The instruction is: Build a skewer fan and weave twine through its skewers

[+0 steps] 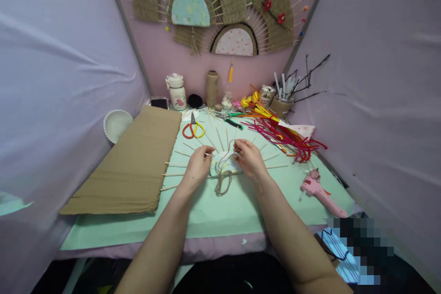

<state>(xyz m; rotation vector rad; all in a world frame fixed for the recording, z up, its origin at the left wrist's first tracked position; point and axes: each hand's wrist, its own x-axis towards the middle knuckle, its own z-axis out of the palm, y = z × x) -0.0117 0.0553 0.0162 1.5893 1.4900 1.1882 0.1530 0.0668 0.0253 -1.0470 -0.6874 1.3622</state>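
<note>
The right hand point(248, 158) pinches twine point(225, 174); for the left hand point(199, 163), one cannot tell. Slack twine may snag on sticks point(220, 139)

Soft, diffuse light before me: left cloth wall point(65, 55) bright, right cloth wall point(375, 73) greyer; faint shadows on the mint tabletop point(217, 220); edges stretched, lower right pixelated.

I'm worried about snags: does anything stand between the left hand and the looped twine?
Nothing visible does. The looped twine lies right of the left hand, at the patterned piece's near edge; the scissors lie beyond the hand, out of that path.
</note>
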